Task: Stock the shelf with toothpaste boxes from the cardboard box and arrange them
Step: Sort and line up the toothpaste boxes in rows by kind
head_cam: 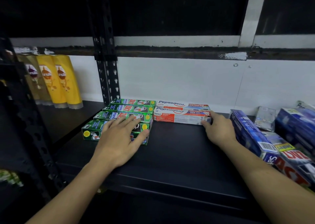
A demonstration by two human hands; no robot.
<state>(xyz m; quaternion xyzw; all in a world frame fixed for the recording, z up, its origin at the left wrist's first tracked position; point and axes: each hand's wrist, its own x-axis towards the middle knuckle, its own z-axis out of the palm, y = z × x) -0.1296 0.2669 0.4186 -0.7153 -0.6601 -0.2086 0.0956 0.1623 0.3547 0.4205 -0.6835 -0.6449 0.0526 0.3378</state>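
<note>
Left hand [119,138] lies flat, palm down, fingers spread, on the nearest green toothpaste box [90,130] and the one behind it; it grips nothing. Right hand [217,130] is at the right end of the front Pepsodent box [179,117], thumb on the box's front face, fingers curled round the end; contact seen, but whether it truly clamps the box cannot be told.

Black shelf [170,155]: four green boxes lie side by side in a row running front to back at the left, beside the slotted black upright [106,67]. Two red-and-white Pepsodent boxes lie lengthwise just right of them, the rear Pepsodent box [182,104] touching the front one, close to the white back wall [179,80].

Right side of shelf: loose pile of blue toothpaste boxes [247,131] and others, tilted, overlapping, unsorted. The red-lettered box [293,169] at the front edge is partly cut off.

Neighbouring bay, left: yellow Sunsilk bottles [59,82] standing cap down, leaning slightly.

Centre front of shelf bare.
</note>
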